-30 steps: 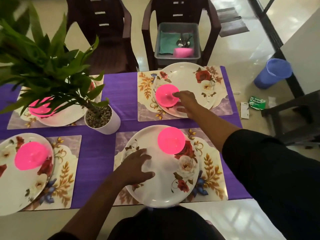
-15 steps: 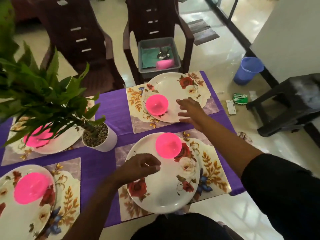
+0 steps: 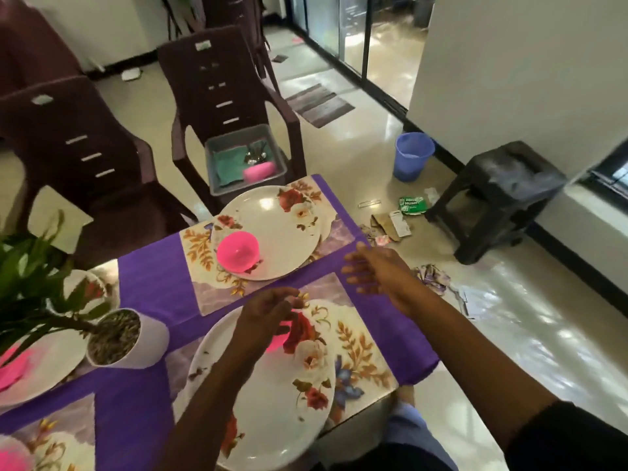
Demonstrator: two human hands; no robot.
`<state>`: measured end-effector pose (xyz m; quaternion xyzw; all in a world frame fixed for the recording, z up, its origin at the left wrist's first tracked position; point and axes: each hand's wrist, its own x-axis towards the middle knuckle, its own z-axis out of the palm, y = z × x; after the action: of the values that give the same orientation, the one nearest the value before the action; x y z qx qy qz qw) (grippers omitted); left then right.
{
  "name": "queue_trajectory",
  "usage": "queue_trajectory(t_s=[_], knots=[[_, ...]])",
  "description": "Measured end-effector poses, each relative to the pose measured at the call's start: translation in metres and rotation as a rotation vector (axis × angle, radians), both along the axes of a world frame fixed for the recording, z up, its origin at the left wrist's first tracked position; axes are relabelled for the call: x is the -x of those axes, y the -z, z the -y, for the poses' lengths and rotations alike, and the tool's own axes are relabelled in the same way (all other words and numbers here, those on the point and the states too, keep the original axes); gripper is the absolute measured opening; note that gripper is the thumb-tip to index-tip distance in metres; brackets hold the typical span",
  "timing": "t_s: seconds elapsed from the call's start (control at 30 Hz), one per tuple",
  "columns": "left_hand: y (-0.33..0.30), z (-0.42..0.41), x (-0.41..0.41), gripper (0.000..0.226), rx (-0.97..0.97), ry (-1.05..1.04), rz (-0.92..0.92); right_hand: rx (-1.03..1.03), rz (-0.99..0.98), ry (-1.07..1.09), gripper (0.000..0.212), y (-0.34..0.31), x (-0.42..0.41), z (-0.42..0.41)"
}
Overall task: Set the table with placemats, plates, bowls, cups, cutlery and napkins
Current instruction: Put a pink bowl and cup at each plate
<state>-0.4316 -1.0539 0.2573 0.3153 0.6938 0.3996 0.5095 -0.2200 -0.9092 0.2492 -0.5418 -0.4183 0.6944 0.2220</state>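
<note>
Nearest, at 6 o'clock on the table point(image 3: 142, 294), a placemat point(image 3: 360, 348), plate point(image 3: 272, 396) and pink bowl point(image 3: 277, 341) are set, the left hand point(image 3: 268, 309) loosely curled above the bowl, apparently holding nothing; the right hand point(image 3: 377, 273) hovers open, empty. At 12 o'clock the far setting's plate point(image 3: 272, 215) carries its bowl point(image 3: 238, 249). Beyond, the grey bin point(image 3: 246, 164) on a chair point(image 3: 217, 96) holds cutlery, napkins and a pink cup, all seemingly unplaced.

Bare purple cloth point(image 3: 149, 294) runs open between the far plate point(image 3: 282, 229) and the near plate point(image 3: 272, 396). To the left the potted plant point(image 3: 125, 338) blocks the way. Beyond the counter's far edge, a chair point(image 3: 221, 96) carries a grey tub point(image 3: 244, 161).
</note>
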Motion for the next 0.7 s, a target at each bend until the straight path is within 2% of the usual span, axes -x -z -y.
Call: queue_trajectory(t_s=[0.17, 0.4, 0.7], knots=[[0.013, -0.04, -0.069, 0.02, 0.069, -0.086, 0.035, -0.085, 0.095, -0.077, 0.018, 0.015, -0.061, -0.061], [0.019, -0.099, -0.131, 0.021, 0.09, -0.269, 0.098, -0.032, 0.132, -0.248, 0.019, 0.027, -0.101, -0.123], [0.023, -0.116, -0.155, 0.02, 0.054, -0.254, -0.059, -0.114, 0.221, -0.379, 0.012, 0.024, -0.131, -0.129]])
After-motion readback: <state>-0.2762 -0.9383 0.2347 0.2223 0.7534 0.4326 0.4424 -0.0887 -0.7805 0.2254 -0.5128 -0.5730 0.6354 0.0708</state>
